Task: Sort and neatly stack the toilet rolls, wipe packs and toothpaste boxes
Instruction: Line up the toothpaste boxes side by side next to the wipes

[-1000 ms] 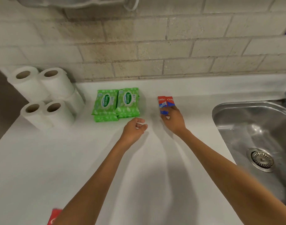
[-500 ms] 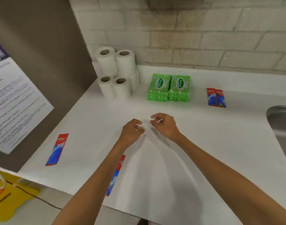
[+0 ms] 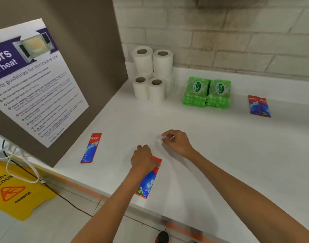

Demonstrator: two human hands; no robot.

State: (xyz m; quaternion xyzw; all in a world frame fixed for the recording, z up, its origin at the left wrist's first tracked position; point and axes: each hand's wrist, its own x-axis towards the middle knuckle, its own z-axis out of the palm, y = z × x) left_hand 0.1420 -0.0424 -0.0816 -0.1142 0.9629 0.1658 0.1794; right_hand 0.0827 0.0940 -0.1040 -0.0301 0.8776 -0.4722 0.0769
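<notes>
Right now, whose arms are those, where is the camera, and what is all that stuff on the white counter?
No machine here: those are a person's bare arms, filmed by a camera worn on their head, looking down. On the white counter stand toilet rolls, green wipe packs and two toothpaste boxes side by side. Two more lie loose: a far box near the poster, a near box by the front edge. The left hand covers the near box's top; whether its fingers grip it is hidden. The right hand is loosely curled, holding nothing.
</notes>
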